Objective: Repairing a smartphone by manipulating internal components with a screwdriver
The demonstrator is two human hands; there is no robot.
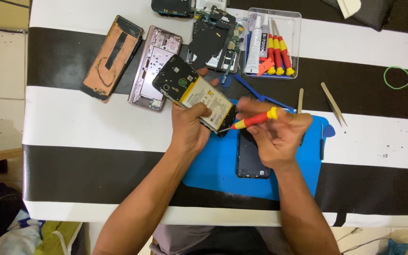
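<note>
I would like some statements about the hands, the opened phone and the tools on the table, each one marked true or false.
1. The left hand holds an opened phone with its battery showing. True.
2. The right hand holds a pair of tweezers. False: it holds a red and yellow screwdriver, and the tweezers lie on the table.
3. The screwdriver tip is at the lower end of the opened phone. True.
4. The clear plastic tray is empty. False: it holds more red and yellow screwdrivers and a glue tube.
5. A dark phone lies on the blue mat. True.
6. The green rubber band lies on the blue mat. False: it lies on a black stripe, far right.
</note>
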